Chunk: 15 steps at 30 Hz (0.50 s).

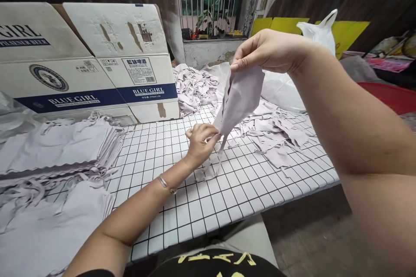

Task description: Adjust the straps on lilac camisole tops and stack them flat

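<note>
A pale lilac fabric piece (243,95) hangs above the table, stretched between my two hands. My right hand (260,52) is raised high and pinches its upper edge. Lower down, my left hand (202,142) pinches the narrow bottom end, where a thin strap dangles toward the table. A silver bangle circles my left wrist. Right behind the held piece, loose lilac fabric pieces (276,134) lie spread on the checked tablecloth (195,207).
Neat stacks of lilac garments (58,145) fill the table's left side. A white and blue beer carton (97,69) stands behind them. A heap of lilac fabric (195,86) lies at the back, with a white plastic bag (282,91) to its right. The table's front edge is near my lap.
</note>
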Each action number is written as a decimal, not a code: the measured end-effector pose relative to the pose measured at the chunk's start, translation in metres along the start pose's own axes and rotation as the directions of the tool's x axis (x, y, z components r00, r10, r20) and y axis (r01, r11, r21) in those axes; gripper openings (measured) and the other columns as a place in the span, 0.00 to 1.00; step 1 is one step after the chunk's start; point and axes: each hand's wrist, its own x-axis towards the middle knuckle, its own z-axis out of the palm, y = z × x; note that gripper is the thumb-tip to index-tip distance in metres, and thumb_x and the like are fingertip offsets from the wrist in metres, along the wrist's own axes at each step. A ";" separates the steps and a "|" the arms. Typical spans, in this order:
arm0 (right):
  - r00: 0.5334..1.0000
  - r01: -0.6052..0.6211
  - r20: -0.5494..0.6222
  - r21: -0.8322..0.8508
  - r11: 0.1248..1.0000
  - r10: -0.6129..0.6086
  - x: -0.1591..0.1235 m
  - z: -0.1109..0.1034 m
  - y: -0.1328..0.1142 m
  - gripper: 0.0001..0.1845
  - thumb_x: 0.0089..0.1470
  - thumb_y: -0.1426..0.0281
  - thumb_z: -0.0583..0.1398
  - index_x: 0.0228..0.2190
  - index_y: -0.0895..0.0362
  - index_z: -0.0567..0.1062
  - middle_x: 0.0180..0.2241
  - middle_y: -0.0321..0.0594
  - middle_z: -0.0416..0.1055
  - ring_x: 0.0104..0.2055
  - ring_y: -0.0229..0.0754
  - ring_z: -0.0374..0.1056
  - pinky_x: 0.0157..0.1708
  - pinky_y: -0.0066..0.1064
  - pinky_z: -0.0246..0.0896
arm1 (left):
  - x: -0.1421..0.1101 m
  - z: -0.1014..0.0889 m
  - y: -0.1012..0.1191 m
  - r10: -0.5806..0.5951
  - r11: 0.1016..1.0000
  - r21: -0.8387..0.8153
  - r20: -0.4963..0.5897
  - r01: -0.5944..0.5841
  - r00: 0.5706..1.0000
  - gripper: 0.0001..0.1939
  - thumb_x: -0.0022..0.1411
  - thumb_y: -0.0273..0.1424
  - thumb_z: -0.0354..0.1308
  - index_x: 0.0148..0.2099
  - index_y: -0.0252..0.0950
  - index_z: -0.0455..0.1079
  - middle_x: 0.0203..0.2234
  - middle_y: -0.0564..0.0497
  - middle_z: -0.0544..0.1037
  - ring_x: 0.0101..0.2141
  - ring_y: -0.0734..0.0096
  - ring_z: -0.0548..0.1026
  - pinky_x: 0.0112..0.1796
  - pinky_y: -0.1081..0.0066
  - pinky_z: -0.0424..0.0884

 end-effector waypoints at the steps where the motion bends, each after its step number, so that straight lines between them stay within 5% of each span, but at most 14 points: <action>1: 1.000 -0.023 0.001 -0.039 0.999 0.023 -0.002 -0.006 0.003 0.12 0.51 0.77 0.63 0.36 0.75 0.77 0.28 0.40 0.74 0.34 0.38 0.72 0.34 0.22 0.63 | 0.003 -0.011 -0.006 0.014 0.998 -0.069 0.052 -0.010 0.999 0.06 0.60 0.36 0.61 0.33 0.40 0.74 0.36 0.48 0.76 0.44 0.57 0.69 0.53 0.50 0.51; 5: 0.945 -0.295 0.087 -0.186 0.937 0.314 -0.009 -0.033 0.031 0.19 0.53 0.75 0.51 0.31 0.77 0.77 0.30 0.37 0.73 0.34 0.29 0.70 0.30 0.17 0.55 | 0.034 -0.088 -0.025 -0.005 0.844 -0.513 0.280 0.154 0.960 0.05 0.57 0.34 0.64 0.32 0.38 0.73 0.32 0.49 0.76 0.39 0.64 0.72 0.47 0.59 0.64; 8: 0.893 -0.380 0.191 -0.171 0.909 0.408 -0.005 -0.038 0.056 0.09 0.47 0.77 0.62 0.26 0.76 0.77 0.28 0.36 0.73 0.28 0.27 0.69 0.29 0.16 0.56 | 0.055 -0.124 -0.014 -0.034 0.767 -0.612 0.260 0.192 0.965 0.08 0.56 0.36 0.64 0.31 0.37 0.71 0.34 0.48 0.76 0.36 0.67 0.71 0.42 0.64 0.66; 11: 0.964 -0.181 0.182 -0.074 0.981 0.192 0.010 -0.027 0.065 0.10 0.43 0.76 0.69 0.27 0.73 0.77 0.23 0.37 0.72 0.26 0.30 0.68 0.28 0.20 0.61 | 0.054 -0.091 0.007 -0.125 0.885 -0.415 0.224 0.210 0.967 0.12 0.61 0.39 0.58 0.39 0.35 0.71 0.41 0.44 0.75 0.40 0.65 0.71 0.44 0.63 0.67; 15: 0.981 -0.046 0.192 0.037 0.998 0.038 0.031 -0.012 0.045 0.10 0.46 0.75 0.69 0.30 0.71 0.77 0.26 0.37 0.73 0.29 0.31 0.69 0.33 0.25 0.63 | 0.031 0.008 0.010 -0.216 0.903 -0.296 0.311 0.311 0.925 0.34 0.51 0.41 0.67 0.57 0.37 0.63 0.55 0.38 0.67 0.50 0.53 0.67 0.47 0.58 0.67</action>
